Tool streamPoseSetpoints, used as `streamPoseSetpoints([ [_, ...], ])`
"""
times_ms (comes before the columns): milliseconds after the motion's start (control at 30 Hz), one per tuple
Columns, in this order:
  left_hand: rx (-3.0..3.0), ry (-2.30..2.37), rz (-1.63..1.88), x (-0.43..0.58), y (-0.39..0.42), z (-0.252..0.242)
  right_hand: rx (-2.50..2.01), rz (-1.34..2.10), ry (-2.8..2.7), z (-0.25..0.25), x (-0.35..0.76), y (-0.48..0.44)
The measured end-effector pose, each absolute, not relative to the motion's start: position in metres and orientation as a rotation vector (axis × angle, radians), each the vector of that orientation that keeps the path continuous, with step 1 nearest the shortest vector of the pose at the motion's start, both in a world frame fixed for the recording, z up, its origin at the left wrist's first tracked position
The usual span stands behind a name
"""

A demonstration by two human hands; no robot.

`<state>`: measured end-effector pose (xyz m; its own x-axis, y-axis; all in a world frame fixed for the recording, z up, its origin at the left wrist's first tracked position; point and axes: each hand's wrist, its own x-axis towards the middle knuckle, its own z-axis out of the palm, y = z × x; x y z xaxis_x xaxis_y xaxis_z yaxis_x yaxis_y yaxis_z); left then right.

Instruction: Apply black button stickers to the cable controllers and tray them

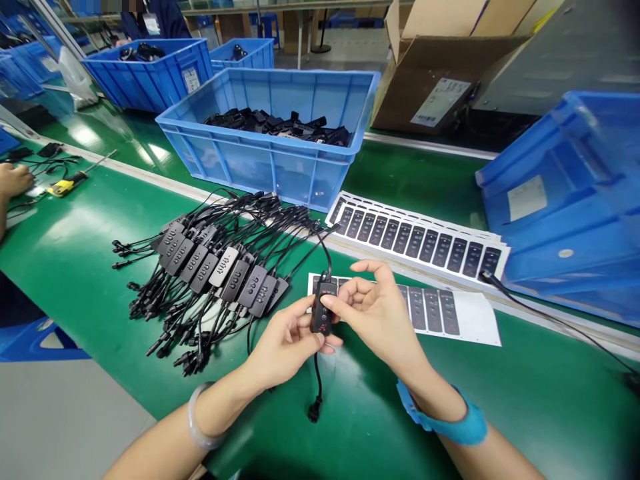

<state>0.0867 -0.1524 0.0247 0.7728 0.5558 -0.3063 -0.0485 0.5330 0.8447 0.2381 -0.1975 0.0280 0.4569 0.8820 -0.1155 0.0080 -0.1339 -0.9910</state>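
Nearest the camera, a pale bangle (200, 417) circled the left wrist and a blue strap (450, 417) the right. The left hand (285, 340) was curled closed around a black inline controller (323, 307), whose cord dropped to a plug (314, 410) at 6 o'clock. The right hand (373, 313) stood half open, its fingertips (327, 299) touching the controller's upper edge. A heap of corded controllers (200, 280) lay at 10 o'clock on the green belt (400, 400), with label sheets (430, 310) at 2 o'clock and a blue crate (265, 133) of black parts at 12 o'clock. Another person's hand (15, 180) lay at 9 o'clock, near a yellow screwdriver (65, 185).
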Motion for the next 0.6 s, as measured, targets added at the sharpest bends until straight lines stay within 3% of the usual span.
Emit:
streamPoseSetpoints([
  [267,0.930,0.575,0.305,0.088,-0.148,0.029,-1.448,1.313,-1.016,0.036,0.236,-0.200],
  [600,0.881,0.683,0.307,0.090,-0.150,0.022,-1.509,1.073,-1.048,0.023,0.242,-0.197],
])
